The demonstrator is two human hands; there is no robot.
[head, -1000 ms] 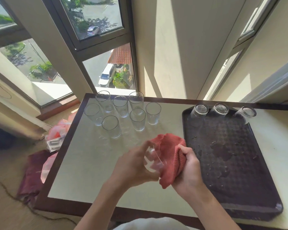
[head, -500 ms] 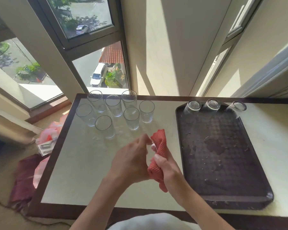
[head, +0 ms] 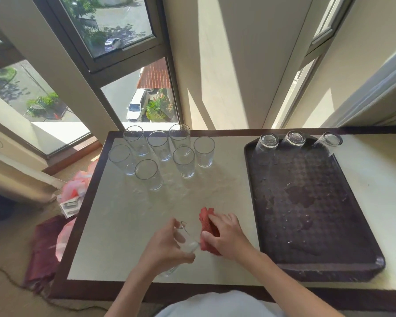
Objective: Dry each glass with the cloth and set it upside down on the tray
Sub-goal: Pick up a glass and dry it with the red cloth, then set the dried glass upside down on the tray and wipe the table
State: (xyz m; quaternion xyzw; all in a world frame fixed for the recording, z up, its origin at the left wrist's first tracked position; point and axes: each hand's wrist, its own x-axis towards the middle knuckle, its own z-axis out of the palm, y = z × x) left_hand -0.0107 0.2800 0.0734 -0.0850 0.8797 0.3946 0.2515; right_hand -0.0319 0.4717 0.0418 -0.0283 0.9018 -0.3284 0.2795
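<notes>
My left hand grips a clear glass above the near middle of the table, the glass lying tilted with its rim toward the right. Right beside it, my right hand holds a bunched red cloth against the glass's open end. Several clear glasses stand upright in a cluster at the far left of the table. A dark brown tray lies on the right, with three glasses upside down along its far edge.
The cream table top has a dark wooden border. Water drops and a puddle sit on the tray. Pink bags and a dark red cloth lie on the floor at the left. Windows and a wall close off the far side.
The cloth, earlier wrapped over the glass, is now bunched in my right hand at the glass's open end. Both hands have shifted slightly nearer to me.
</notes>
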